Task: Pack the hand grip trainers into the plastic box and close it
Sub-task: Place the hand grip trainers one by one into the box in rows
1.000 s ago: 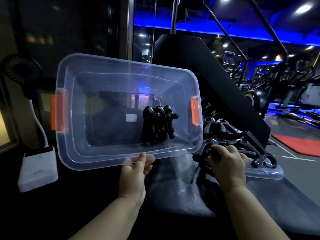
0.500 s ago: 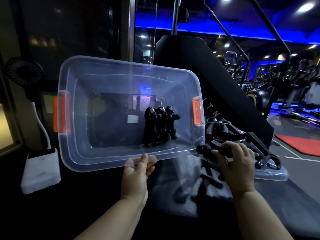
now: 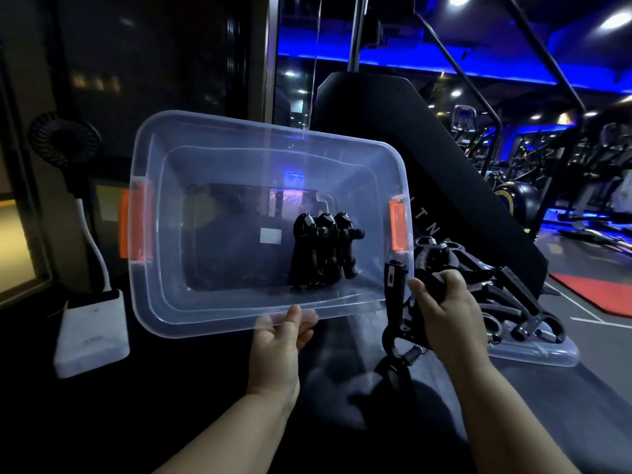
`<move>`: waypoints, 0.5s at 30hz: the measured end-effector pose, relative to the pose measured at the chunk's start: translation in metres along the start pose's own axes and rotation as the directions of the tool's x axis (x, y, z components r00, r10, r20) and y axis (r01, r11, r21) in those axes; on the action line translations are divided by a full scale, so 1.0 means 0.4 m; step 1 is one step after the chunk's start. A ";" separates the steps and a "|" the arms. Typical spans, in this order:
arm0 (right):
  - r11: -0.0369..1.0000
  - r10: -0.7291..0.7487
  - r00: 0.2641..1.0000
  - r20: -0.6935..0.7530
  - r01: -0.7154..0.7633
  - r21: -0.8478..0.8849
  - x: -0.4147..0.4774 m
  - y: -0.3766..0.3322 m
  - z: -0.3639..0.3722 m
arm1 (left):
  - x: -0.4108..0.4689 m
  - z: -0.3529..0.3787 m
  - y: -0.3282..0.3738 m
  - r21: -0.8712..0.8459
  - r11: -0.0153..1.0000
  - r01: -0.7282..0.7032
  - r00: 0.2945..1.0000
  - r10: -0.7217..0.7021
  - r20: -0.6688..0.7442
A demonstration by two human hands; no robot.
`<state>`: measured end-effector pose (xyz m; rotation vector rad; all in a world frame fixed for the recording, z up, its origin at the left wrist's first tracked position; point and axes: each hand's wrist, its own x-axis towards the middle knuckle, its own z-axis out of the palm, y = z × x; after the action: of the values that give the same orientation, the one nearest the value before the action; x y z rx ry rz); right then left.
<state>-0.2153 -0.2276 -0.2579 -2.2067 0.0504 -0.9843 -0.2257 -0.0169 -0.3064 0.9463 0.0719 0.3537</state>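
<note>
My left hand (image 3: 281, 340) grips the near rim of a clear plastic box (image 3: 160, 292) with orange latches, tilted so its opening faces me. Three black hand grip trainers (image 3: 323, 251) stand side by side inside, toward its right end. My right hand (image 3: 444, 313) holds a black hand grip trainer (image 3: 396, 313) just below the box's right corner, its spring end hanging down. A pile of more black trainers (image 3: 492, 289) lies on the clear lid (image 3: 533, 354) to the right.
A white box-shaped device (image 3: 90, 333) with a white cable stands at the left, beside a small black fan (image 3: 65, 138). A black slanted machine housing (image 3: 444, 165) rises behind the pile. Gym machines and a red mat (image 3: 598, 292) fill the far right.
My right hand has lifted one trainer off the pile and brought it left, up to the box's right corner. The box stays held in my left hand.
</note>
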 end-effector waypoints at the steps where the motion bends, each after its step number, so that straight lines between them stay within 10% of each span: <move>1: 0.999 0.033 0.999 0.037 -0.033 -0.011 0.001 -0.002 0.000 | 0.000 0.001 0.000 -0.001 1.000 -0.001 1.000 0.001 -0.001; 7: 0.979 0.172 0.945 0.279 -0.195 0.058 0.018 -0.017 -0.016 | 0.000 0.002 -0.003 0.020 0.999 -0.034 0.999 0.034 -0.023; 15: 0.994 0.069 0.937 0.342 -0.035 -0.106 -0.029 -0.035 -0.037 | -0.006 0.002 -0.004 0.104 0.987 -0.123 0.982 0.136 -0.133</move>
<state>-0.2366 -0.2226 -0.2498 -2.4254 -0.0046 -0.5641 -0.2273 -0.0190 -0.3074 1.0220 0.1567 0.5414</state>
